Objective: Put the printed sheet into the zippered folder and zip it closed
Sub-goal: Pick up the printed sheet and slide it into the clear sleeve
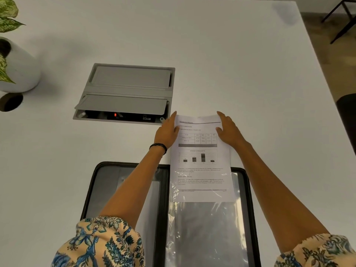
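The printed sheet (201,157) is held at its far corners, its lower part slid into a clear plastic sleeve (204,228) on the right half of the zippered folder (123,189), which lies unzipped and flat on the white table (212,54). Its left edge is pinched by the left hand (167,132), its right edge by the right hand (228,130). A grey cable box (127,93) is set into the table just beyond.

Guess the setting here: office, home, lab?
Most likely an office or meeting room: a large white table with a built-in power and cable box, a potted plant on it, and dark chair legs beside it.
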A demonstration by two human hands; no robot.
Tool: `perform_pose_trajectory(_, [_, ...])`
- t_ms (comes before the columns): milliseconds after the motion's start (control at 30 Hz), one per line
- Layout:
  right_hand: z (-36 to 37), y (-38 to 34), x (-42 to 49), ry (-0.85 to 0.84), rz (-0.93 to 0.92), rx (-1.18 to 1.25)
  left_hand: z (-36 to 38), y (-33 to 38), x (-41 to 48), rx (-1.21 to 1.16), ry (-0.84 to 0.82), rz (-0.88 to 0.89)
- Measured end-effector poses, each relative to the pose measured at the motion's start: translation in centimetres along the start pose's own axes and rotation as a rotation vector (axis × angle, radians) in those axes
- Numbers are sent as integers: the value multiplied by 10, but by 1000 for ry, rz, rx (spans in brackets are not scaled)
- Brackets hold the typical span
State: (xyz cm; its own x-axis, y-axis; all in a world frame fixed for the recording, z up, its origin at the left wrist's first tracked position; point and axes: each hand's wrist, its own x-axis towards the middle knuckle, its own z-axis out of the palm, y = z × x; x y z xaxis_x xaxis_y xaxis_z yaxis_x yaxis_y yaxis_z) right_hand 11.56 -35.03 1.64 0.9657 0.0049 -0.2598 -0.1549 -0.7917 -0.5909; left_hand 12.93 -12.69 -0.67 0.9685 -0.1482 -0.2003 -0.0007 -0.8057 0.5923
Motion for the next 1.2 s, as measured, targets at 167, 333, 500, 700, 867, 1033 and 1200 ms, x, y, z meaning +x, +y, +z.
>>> perform_pose_trajectory(167, [-1, 1, -3, -8, 11, -12, -1, 3, -2, -18, -12, -5])
perform_pose_trajectory(333, [-1, 4, -9, -34, 29, -28, -4, 0, -8, -35, 1, -7])
perform_pose_trajectory(500, [-1, 6, -18, -77, 54, -28, -4, -6, -20, -49, -20, -17])
perform_pose_trajectory(700, [1, 12, -28, -123, 80, -54, 1, -17, -37, -57, -65, -24])
perform_pose_trajectory(867, [5, 22, -36, -141, 92, -60, 6, -27, -49, -28, -141, -49])
perform_pose_trajectory(1033, [8, 31, -42, -158, 119, -44, 9, -33, -56, -25, -189, -47])
perform_pose_trajectory(1200, [11, 36, -48, -165, 141, 3, 13, -35, -62, -15, -205, -45])
